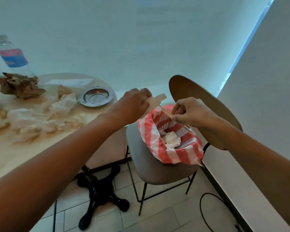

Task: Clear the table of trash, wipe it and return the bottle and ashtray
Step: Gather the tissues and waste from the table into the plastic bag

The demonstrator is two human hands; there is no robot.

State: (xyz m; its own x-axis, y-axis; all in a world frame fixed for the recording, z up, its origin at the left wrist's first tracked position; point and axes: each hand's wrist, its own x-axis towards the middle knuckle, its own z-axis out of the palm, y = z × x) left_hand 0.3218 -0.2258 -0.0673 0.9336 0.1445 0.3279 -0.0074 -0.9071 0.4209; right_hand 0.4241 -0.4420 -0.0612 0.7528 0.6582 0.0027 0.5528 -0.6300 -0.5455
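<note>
Paper wrapper (155,102): light, soft; left hand (137,99) grips it over the bin (171,136).
Stick (166,111): thin, stiff; right hand (189,113) pinches its end.
Tissues (40,118): on the table (12,158).

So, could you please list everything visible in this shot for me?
water bottle: one, clear, blue-pink label, table's far left.
brown paper: one crumpled wad, beside the bottle.
white tissues: several, crumpled across the table.
ashtray: one, metal, table's right edge.
striped bag: one, red-white, open on the grey chair, trash inside.
cable: one, black, on the floor.
wooden stick: one, between both hands.
left hand: pinches pale wrapper.
right hand: grips the stick.
</note>
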